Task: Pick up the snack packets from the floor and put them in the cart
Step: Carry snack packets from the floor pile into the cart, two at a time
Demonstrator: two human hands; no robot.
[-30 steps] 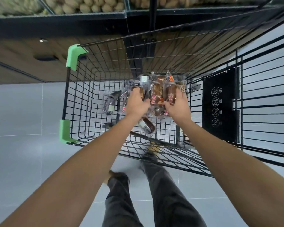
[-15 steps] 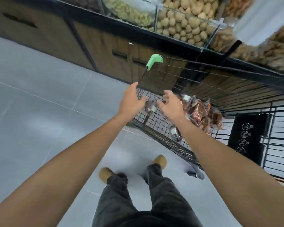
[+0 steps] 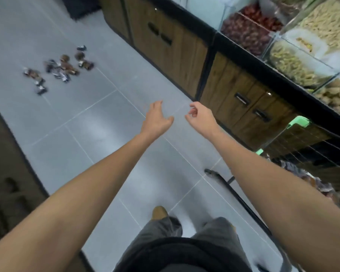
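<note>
Several brown snack packets (image 3: 59, 68) lie scattered on the grey tiled floor at the far upper left. My left hand (image 3: 157, 119) and my right hand (image 3: 199, 116) are stretched out in front of me above the floor, both empty with loosely spread fingers. The black wire cart (image 3: 306, 146) with green corner guards stands at the right edge, partly behind my right forearm. Snack packets (image 3: 310, 179) lie inside it, mostly hidden.
A wooden cabinet counter (image 3: 181, 46) runs along the right, topped by clear bins of nuts and dried goods (image 3: 294, 61). A dark cabinet (image 3: 6, 173) lines the left edge. My legs and shoes (image 3: 159, 213) show at the bottom on the grey floor.
Both hands let go of the packets in the cart and drew out empty. My view swung left from the cart to the aisle floor, bringing the scattered packets into sight.
</note>
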